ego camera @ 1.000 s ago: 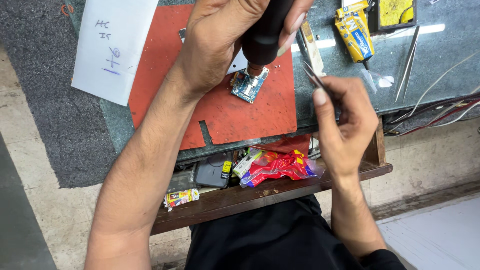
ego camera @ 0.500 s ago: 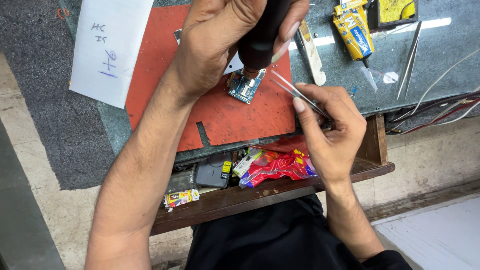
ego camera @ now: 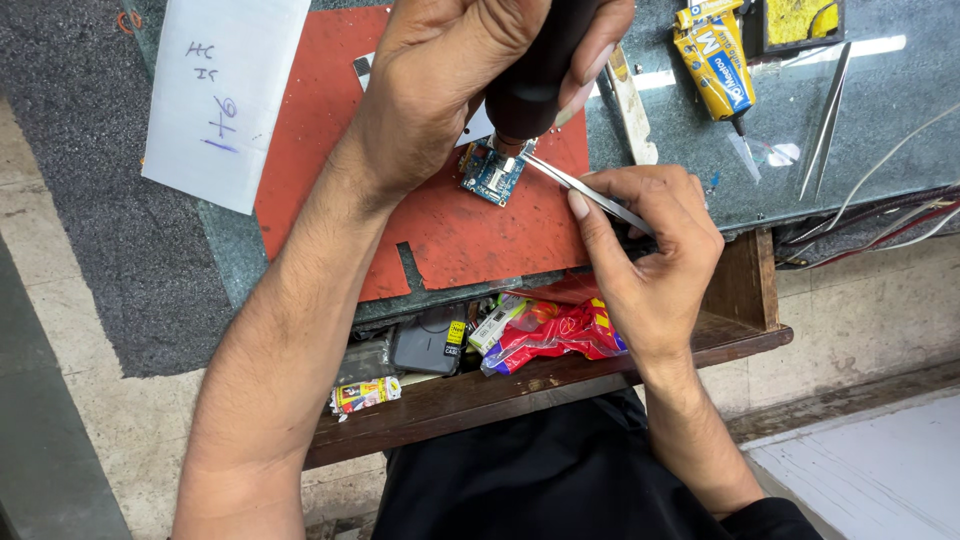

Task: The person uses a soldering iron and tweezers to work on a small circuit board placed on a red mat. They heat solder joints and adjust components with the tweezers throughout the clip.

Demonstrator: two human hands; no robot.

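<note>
From the head view I saw the left hand (ego camera: pixel 455 70) wrapped tight around a thick black tool handle (ego camera: pixel 535 75), fingers pressed together on it, the tool's metal nozzle pointing down onto the small blue circuit board (ego camera: pixel 490 170). The board lay on the red mat (ego camera: pixel 470 240), directly under that fist and just left of the right hand (ego camera: pixel 650 250). The right hand pinched a pair of silver tweezers (ego camera: pixel 585 190) between thumb and forefinger; their tips reached leftward and touched the board's right edge, just beside the nozzle.

The board sat in the mat's far-right part, with bare red surface open on its near side, up to the mat's notched near edge. To the left, the mat ran clear as far as a white sheet of paper (ego camera: pixel 225 95) that overlapped its left border. To the right, past the mat's edge, the grey benchtop (ego camera: pixel 700 160) held a pale flat stick (ego camera: pixel 630 115), a yellow glue tube (ego camera: pixel 715 65) and a second pair of tweezers (ego camera: pixel 825 120), all well apart from the board. Cables (ego camera: pixel 880 230) trailed along the bench's right side. Near me, below the bench lip, a wooden shelf (ego camera: pixel 560 385) carried a black box (ego camera: pixel 430 345) and a red packet (ego camera: pixel 560 330), close under the right wrist.
</note>
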